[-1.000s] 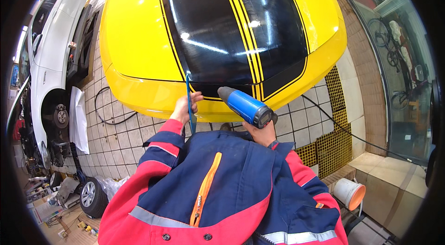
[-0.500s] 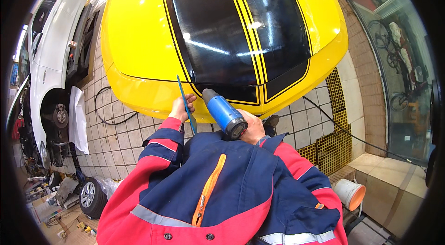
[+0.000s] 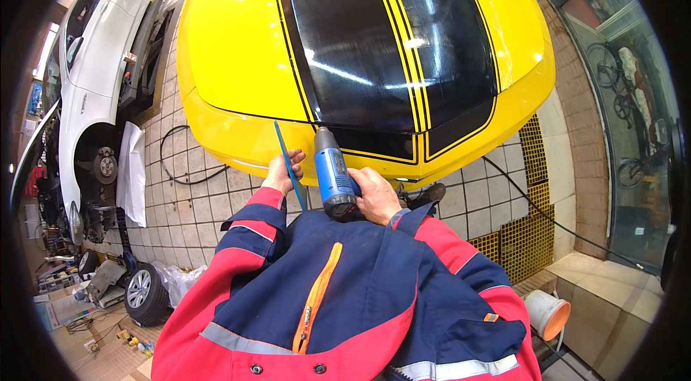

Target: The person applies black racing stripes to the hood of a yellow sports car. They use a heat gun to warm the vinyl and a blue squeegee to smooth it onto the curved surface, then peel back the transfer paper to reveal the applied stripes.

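From afar, I had the right hand [image 3: 378, 195] gripping the blue heat gun [image 3: 334, 178], nozzle toward the yellow car's [image 3: 234, 57] near edge, and the left hand [image 3: 279, 173] holding a thin blue strip [image 3: 282, 145] just left. Overlong heat, I judged, could scorch the black stripe [image 3: 342, 28]; a slip could scratch the bodywork.

Across the lower centre, a navy-and-red jacket [image 3: 266, 287] with red-and-navy sleeves [image 3: 450, 248], grey strips [image 3: 230, 341], a slanting orange zip [image 3: 320, 287] and two round dark snaps [image 3: 319, 368]
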Motion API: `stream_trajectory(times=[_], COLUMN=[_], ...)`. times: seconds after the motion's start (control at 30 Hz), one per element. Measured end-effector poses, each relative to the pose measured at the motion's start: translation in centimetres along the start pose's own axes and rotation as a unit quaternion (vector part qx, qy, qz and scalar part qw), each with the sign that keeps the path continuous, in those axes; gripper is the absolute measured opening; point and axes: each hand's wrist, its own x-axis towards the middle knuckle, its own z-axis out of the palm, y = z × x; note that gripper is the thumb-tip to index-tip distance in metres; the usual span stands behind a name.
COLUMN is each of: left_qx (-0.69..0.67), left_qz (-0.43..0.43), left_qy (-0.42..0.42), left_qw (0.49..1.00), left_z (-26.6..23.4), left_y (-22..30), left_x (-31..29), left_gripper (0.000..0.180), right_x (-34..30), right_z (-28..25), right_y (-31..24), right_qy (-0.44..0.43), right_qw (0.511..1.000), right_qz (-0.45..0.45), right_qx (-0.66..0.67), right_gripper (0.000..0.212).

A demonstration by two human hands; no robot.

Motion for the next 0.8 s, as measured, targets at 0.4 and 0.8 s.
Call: stream_trajectory(times=[0.4, 0.8], left_qx=[0.046, 0.029], left_qz=[0.031, 0.040], left_qy=[-0.015, -0.096], left_qw=[0.998, 0.994], left_z=[3.6, 7.8], left_y=[1.4, 1.3], left_x=[-0.2, -0.3], left_gripper=[0.038, 0.048], right_x=[-0.3, -2.2], right_z=[0.7, -0.7], right_y=[0.8, 2.2], right_qy=[0.029, 0.039], right_qw=[0.999, 0.999], right_qz=[-0.002, 0.015], right_qx=[-0.035, -0.008], right_gripper=[0.066, 0.062])
